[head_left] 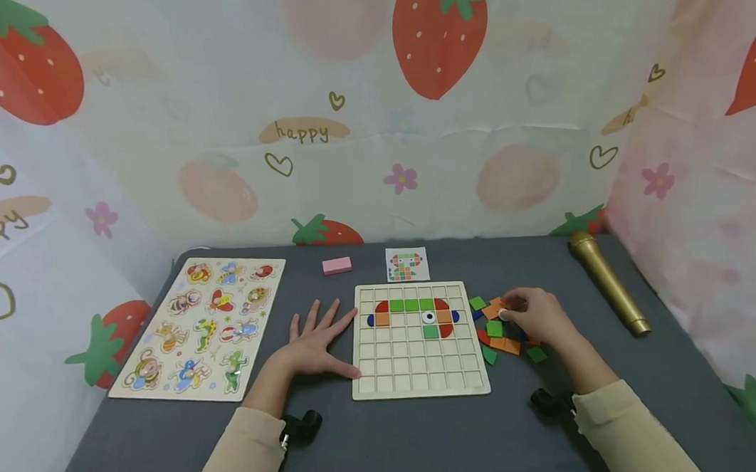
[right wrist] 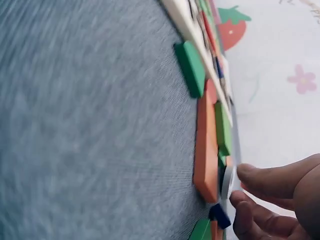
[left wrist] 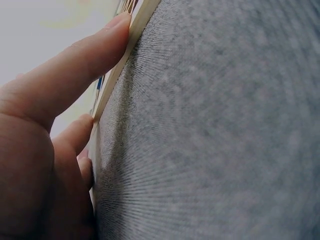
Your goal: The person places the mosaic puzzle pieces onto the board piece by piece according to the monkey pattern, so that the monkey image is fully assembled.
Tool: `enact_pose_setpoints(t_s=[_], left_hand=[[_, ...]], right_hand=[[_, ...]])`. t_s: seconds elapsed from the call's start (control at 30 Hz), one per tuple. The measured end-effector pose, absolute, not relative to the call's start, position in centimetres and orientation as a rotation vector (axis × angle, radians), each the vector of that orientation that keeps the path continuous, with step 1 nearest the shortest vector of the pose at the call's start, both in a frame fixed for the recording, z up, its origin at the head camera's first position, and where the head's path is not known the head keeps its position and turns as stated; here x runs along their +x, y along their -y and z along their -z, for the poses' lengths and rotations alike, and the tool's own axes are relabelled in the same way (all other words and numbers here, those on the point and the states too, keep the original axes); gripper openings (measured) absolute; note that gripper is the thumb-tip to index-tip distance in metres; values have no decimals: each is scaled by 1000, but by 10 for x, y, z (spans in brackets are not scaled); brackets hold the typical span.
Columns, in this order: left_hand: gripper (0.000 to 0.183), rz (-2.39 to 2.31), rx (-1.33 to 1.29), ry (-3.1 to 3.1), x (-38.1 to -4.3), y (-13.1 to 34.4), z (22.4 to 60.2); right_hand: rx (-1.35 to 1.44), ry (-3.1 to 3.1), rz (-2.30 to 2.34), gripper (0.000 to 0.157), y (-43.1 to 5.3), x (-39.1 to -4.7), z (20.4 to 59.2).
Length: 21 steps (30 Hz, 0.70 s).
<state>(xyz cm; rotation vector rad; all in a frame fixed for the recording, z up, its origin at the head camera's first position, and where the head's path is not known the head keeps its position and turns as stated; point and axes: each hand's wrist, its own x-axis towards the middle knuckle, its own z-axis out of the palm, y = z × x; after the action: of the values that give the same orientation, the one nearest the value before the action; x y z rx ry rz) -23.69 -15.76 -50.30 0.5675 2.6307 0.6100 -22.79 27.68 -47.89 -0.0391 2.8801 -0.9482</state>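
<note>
The grid board point(head_left: 410, 368) lies flat on the worktop point(head_left: 427, 440), inlaid pieces point(head_left: 411, 305) in its upper rows. Loose pieces point(head_left: 495, 328) crowd its three o'clock; there the right hand point(head_left: 540, 316) pinches a white disc point(right wrist: 228, 182). At nine, the left hand point(head_left: 316, 347), fingers spread wide, touches the board's edge; beyond lies a picture board point(head_left: 216, 330). A card point(head_left: 421, 264) sits at twelve, a pink block point(head_left: 337, 266) between ten and eleven.

A grey cloth-covered table point(head_left: 427, 447) carries a cream cartoon-printed board point(head_left: 217, 353) left of the left hand point(head_left: 318, 344), a pale wooden grid board point(head_left: 410, 366) right of it. Flat coloured blocks point(head_left: 495, 328) lie by the right hand point(head_left: 537, 314).
</note>
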Motion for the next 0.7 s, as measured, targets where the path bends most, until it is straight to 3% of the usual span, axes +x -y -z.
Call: enact_pose_setpoints(t_s=[0.43,0.7], left_hand=[[116,-602,567,-2641,-238,155,504],[117,-604,560,-2630,-238,158,504]], right_hand=[[-19,-2821,862,18,-282,-230,471],[-105,-2853,951,22,-270,-228,459]])
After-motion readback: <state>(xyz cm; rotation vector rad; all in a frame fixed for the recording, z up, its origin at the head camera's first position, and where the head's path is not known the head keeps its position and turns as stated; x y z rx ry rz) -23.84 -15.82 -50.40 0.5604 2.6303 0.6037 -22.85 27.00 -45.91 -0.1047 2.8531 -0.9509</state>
